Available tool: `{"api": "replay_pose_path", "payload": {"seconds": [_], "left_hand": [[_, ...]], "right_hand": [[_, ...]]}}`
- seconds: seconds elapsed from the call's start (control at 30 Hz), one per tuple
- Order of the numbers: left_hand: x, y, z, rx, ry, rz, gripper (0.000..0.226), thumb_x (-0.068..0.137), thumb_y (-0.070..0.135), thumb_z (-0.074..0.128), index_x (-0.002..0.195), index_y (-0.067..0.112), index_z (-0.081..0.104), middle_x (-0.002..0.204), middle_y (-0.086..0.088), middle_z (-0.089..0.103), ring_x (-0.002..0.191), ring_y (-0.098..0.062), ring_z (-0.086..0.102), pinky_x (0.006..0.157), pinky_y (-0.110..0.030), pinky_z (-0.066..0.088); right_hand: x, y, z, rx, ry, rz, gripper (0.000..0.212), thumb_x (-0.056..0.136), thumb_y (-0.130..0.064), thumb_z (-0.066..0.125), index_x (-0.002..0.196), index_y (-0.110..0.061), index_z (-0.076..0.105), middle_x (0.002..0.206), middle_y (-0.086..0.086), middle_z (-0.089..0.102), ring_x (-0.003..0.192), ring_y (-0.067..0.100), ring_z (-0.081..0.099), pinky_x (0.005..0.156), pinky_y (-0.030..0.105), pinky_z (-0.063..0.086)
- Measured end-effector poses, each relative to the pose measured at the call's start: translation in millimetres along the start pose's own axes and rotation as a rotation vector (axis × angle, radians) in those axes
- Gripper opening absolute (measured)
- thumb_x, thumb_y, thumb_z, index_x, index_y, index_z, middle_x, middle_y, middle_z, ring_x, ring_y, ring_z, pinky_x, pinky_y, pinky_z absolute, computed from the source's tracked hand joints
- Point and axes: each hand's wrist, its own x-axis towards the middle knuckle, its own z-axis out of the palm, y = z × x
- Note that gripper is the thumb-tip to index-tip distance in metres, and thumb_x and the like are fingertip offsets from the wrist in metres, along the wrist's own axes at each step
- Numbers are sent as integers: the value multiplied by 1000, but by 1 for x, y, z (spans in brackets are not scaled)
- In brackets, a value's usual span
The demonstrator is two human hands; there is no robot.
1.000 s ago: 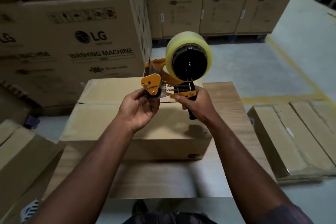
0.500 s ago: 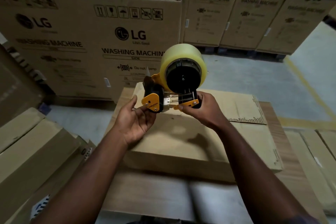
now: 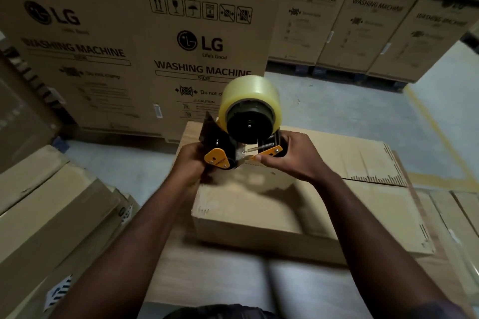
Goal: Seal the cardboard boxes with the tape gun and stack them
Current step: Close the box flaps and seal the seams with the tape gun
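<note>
The right hand (image 3: 294, 160) wraps its fingers round the handle of the tape gun (image 3: 242, 141), thumb laid along the orange side bar, while the left hand (image 3: 190, 166) curls round the gun's front end, just beside the orange plate; how its fingertips sit there is blurred and cannot be told. Both hands hold the gun in the air, with its roll of clear tape (image 3: 248, 97) uppermost and its front end pointing left. The cardboard box (image 3: 285, 211) lies straight below and a little to the near right of the hands, apart from the gun, resting on a wooden table (image 3: 207, 282). Its long axis runs left to right, slightly skewed, and the line where its two top flaps meet (image 3: 374, 181) follows the same way, showing only at the right, beyond the right wrist. No tape is visible on that line, so the sealing step looks not yet begun. By my judgement the gun's front must come down onto the left end of the box, the end nearer the left hand, and then travel rightward along the line. Big printed cartons (image 3: 197, 41) stand at the far side.
</note>
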Motion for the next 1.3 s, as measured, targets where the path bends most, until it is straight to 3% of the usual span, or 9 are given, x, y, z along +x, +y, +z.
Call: {"api": "replay_pose_path", "payload": {"seconds": [0.13,0.3,0.6,0.73,0.83,0.97,1.03,1.17,1.3], "left_hand": [[16,5,-29,165,-36,60,13,96,5,62,89,13,71,77,-4,75,75,-20,70,68,-33,60],[37,-4,-56,263,45,54,13,97,12,63,87,10,71,73,-4,73,61,-7,66,57,-18,54],[54,-44,-41,290,142,7,25,96,20,65,72,13,67,56,2,63,54,-15,54,59,-28,44],[52,-61,-38,170,69,-143,30,96,29,63,85,2,69,77,-20,65,66,-30,58,60,-36,44],[44,-74,-37,115,38,-245,27,95,26,65,90,2,74,84,-19,74,77,-35,68,74,-42,53],[52,-56,-36,170,247,-42,14,96,22,63,94,10,68,85,-10,65,70,-22,58,66,-32,47],[49,-38,-28,124,213,39,12,99,21,60,107,14,65,96,-3,65,78,-12,60,66,-25,48],[33,-36,-15,367,136,155,24,95,5,60,116,17,61,109,1,65,98,-17,63,74,-29,53],[27,-41,-16,548,178,253,36,90,-6,62,119,15,59,107,5,62,92,-8,57,64,-10,40]], "right_hand": [[15,-5,10,-131,-32,-27,34,71,-60,77,90,-33,72,79,-14,73,73,6,68,67,39,56],[16,9,-1,-219,-22,-29,32,72,-60,77,89,-34,70,78,-12,73,70,8,67,64,40,55],[10,35,13,-311,-73,37,40,70,-67,75,90,-34,67,70,-16,68,66,2,62,58,32,48],[8,37,14,-311,-79,36,30,76,-55,82,93,-35,67,72,-17,69,68,1,63,59,29,46],[10,39,14,-283,-90,43,31,76,-56,82,94,-35,68,75,-17,71,71,2,64,61,30,48],[15,38,12,-277,-137,98,28,74,-52,86,80,-32,68,64,-14,66,60,2,59,59,32,45],[18,37,10,-288,-163,127,28,73,-49,87,74,-31,66,61,-13,64,58,3,58,58,32,45],[19,37,13,-330,-173,120,31,72,-55,83,82,-29,69,71,-8,71,70,10,65,63,37,53],[17,34,9,-403,-171,90,35,73,-60,80,84,-32,63,73,-12,67,71,8,62,61,31,48]]}}
